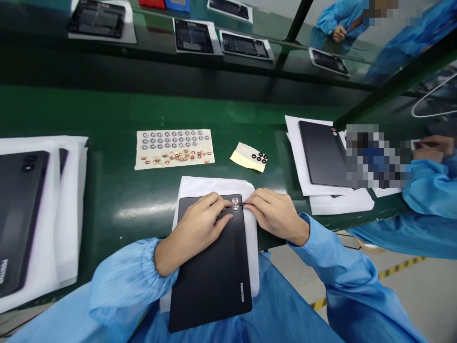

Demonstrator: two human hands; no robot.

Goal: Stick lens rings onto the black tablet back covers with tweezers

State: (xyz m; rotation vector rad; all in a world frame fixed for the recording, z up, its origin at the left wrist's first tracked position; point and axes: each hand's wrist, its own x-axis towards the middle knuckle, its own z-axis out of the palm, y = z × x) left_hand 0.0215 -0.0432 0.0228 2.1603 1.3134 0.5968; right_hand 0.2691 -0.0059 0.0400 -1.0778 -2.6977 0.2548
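Black tablet [210,286], under hands [200,228], lens end [235,207] betw. them

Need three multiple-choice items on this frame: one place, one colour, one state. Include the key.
1. Where is the yellow-backed sheet of black rings relative to the cream sheet of small silver and red rings?
A) To its right
B) To its left
C) On top of it

2. What colour is the long workbench top?
A) Grey
B) Dark green
C) White

3. What state is the flat black tablet in?
A) Propped upright
B) Held up in the air
C) Resting on a white sheet

Key:
1 A: the yellow-backed sheet lies apart, right of the cream sheet.
2 B: dark green shows around the sheets.
3 C: the white sheet shows around the tablet, under the left hand and right hand.
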